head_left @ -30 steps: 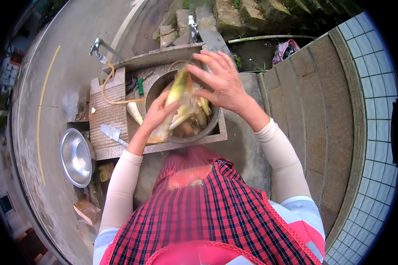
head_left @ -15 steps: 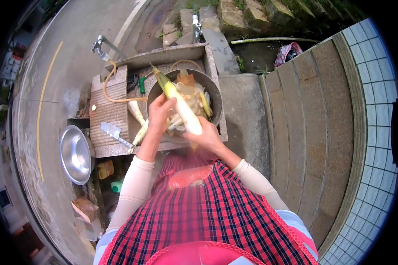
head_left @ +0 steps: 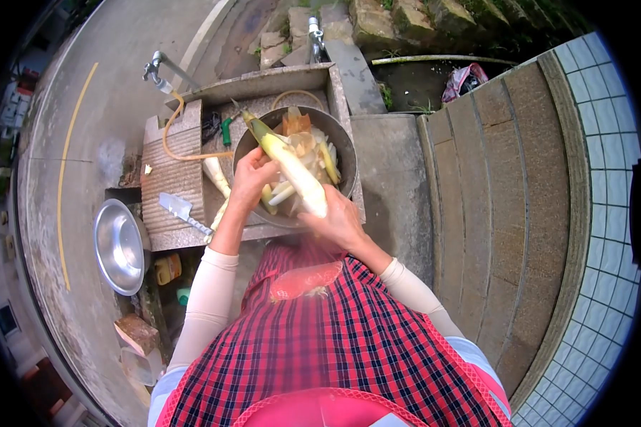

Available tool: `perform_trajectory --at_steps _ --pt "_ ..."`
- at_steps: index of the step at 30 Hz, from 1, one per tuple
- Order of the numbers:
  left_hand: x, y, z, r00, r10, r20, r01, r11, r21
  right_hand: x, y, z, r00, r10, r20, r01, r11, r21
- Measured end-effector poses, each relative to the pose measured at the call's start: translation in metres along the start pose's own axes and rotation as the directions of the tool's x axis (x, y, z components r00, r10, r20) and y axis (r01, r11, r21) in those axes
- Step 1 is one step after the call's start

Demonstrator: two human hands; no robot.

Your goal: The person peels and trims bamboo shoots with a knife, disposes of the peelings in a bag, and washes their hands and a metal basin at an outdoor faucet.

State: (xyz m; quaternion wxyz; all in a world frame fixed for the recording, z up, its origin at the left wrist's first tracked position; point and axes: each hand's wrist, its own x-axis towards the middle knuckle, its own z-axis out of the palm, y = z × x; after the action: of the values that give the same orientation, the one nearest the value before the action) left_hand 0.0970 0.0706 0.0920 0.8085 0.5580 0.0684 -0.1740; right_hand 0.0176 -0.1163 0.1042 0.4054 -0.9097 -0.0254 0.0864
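Observation:
A peeled bamboo shoot (head_left: 297,174), pale with a green pointed tip, slants over a round metal pot (head_left: 352,153). My right hand (head_left: 336,219) wraps round its thick lower end. Higher up, my left hand (head_left: 253,178) grips the shoot's side, thumb and fingers against it. Below it, the pot holds cut bamboo shoot pieces (head_left: 327,162) and brownish bits in liquid. Left of the pot, more peeled shoots (head_left: 216,176) lie in the stone sink, partly hidden by my left forearm. A cleaver (head_left: 176,206) rests on the ribbed washboard.
The stone sink (head_left: 263,89) has a tap (head_left: 154,67) with a tan hose (head_left: 169,135) running to a green nozzle (head_left: 226,132). A metal basin (head_left: 119,248) stands at the left, above a brick (head_left: 137,334). Stone steps (head_left: 477,213) are on the right.
Both hands keep their hold on the bamboo shoot, whose tip has swung slightly left. The whole view has shifted a little.

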Motion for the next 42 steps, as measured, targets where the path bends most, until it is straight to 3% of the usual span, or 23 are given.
perform_trajectory --at_steps 8,14,17,19,22,29,33,36,37,38,42 --pt "0.011 -0.015 -0.005 0.998 -0.056 -0.025 0.056 0.998 0.011 -0.002 -0.005 0.001 0.998 -0.054 -0.019 0.052 0.993 -0.109" --pt "0.011 -0.034 -0.006 0.991 0.067 -0.118 -0.068 0.998 -0.005 -0.002 -0.003 0.006 1.000 0.004 0.026 -0.003 0.998 -0.067" --pt "0.013 -0.042 -0.011 0.984 0.109 -0.143 -0.096 0.991 0.098 0.001 -0.004 0.006 0.979 0.123 0.161 -0.137 0.988 0.076" --pt "0.015 -0.050 -0.014 0.972 0.192 -0.136 -0.145 0.944 0.297 0.006 0.002 0.010 0.960 0.150 0.235 -0.189 0.970 0.151" --pt "0.016 -0.051 -0.019 0.959 0.266 -0.097 -0.168 0.811 0.560 0.005 -0.003 0.005 0.938 0.109 0.328 -0.282 0.791 0.543" --pt "0.025 -0.075 -0.035 0.936 0.349 -0.043 -0.202 0.635 0.745 0.004 0.005 0.012 0.857 0.083 0.509 -0.495 0.413 0.765" --pt "0.023 -0.073 -0.039 0.925 0.379 0.010 -0.255 0.603 0.756 -0.001 0.016 0.022 0.812 0.008 0.583 -0.579 0.132 0.805" --pt "0.015 -0.051 -0.038 0.994 -0.048 -0.102 0.097 0.817 0.569 -0.006 0.035 0.035 0.735 -0.120 0.667 -0.677 -0.188 0.712" --pt "0.017 -0.055 -0.043 0.996 -0.019 -0.082 0.061 0.832 0.552 -0.007 0.041 0.039 0.702 -0.180 0.689 -0.706 -0.299 0.641" --pt "0.018 -0.062 -0.050 0.998 0.009 -0.063 0.026 0.846 0.533 -0.007 0.039 0.039 0.713 -0.151 0.684 -0.695 -0.279 0.663" --pt "0.013 -0.051 -0.055 1.000 -0.014 0.028 0.002 0.925 0.381 -0.009 0.028 0.027 0.696 -0.323 0.641 -0.706 -0.471 0.529"
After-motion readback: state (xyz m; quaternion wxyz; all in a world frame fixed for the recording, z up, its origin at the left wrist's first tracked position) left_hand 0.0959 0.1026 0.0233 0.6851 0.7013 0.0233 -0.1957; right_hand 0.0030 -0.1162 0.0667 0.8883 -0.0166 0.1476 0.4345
